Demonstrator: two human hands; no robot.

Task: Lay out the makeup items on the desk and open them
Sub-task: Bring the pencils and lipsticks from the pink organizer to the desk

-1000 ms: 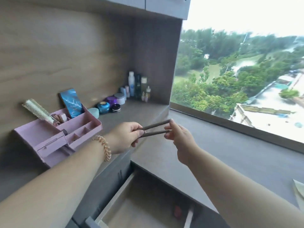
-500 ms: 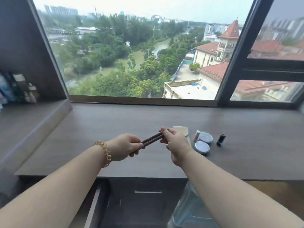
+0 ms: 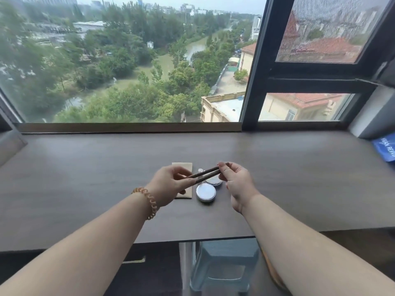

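While both hands grip, two pencils [image 3: 206,175].

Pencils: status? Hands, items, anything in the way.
Left hand and right hand both grip two brown pencils, held above the desk. Two round tins and a beige pouch lie directly beneath. Pencils not yet laid down.

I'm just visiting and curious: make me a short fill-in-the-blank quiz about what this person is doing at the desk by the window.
1. The left hand and right hand together hold ____ thin brown pencils.
2. A coiled bracelet sits on the ____ wrist.
3. The round silver compact rests on the desk with its lid ____.
4. Beyond the desk, the window looks out mostly on green ____.

Missing words: two; left; closed; trees
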